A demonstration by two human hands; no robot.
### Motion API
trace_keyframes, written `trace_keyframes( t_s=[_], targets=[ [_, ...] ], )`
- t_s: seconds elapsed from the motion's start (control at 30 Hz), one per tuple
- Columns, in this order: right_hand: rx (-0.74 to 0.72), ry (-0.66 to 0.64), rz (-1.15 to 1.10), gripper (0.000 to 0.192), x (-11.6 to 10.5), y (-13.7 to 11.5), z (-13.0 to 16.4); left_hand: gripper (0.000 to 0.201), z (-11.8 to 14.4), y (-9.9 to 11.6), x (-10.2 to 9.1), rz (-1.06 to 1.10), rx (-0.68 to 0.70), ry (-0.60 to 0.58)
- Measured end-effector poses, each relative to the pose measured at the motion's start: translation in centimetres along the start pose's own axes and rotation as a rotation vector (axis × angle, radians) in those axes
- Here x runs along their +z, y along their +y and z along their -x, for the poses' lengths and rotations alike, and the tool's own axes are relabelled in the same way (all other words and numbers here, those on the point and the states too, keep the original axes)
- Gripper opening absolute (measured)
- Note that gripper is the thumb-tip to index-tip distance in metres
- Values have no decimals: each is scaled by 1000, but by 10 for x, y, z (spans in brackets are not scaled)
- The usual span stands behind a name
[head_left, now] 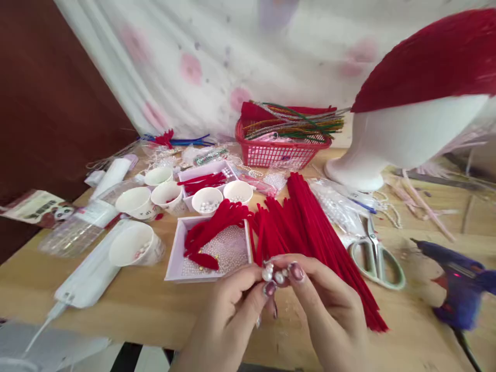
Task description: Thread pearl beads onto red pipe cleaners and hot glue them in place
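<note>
Left hand (228,315): at the near edge of the desk (155,310), fingertips pressed together, pinching a small cluster of pearl beads (273,274).
Right hand (329,305): just beside the left, thumb and forefinger pinching the same cluster from the other side. The cluster is held between both hands, above the near edge, clear of the desk.
Red pipe cleaners (310,232): a long bundle lying across the middle of the desk, its near end beside the right hand.
Tray (174,268): just beyond the left hand, holding small beads and bent red pieces.
Paper cups (170,199): several, toward the left side.
Scissors (374,256): right of the bundle, lying flat.
Glue gun (457,284): near the right edge.
Red basket (279,150): at the far edge, filled with mixed coloured stems.
Mannequin head (403,139): far right corner, topped in red.
</note>
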State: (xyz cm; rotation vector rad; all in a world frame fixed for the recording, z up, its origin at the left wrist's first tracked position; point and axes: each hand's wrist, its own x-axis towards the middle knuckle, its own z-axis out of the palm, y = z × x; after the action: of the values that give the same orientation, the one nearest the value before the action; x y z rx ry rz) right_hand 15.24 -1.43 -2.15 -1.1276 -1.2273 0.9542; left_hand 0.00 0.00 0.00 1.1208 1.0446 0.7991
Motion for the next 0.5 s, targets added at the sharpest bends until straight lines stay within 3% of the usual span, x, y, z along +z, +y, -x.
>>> trace_keyframes(
  t_s=[0.37, 0.5],
  targets=[
    [-4, 18, -37, 15, 0, 6, -6, 30, 1, -3, 3, 12, 49, 46],
    [66, 71, -188, 11, 2, 8, -6, 32, 1, -3, 1, 64, -5, 34]
  ],
)
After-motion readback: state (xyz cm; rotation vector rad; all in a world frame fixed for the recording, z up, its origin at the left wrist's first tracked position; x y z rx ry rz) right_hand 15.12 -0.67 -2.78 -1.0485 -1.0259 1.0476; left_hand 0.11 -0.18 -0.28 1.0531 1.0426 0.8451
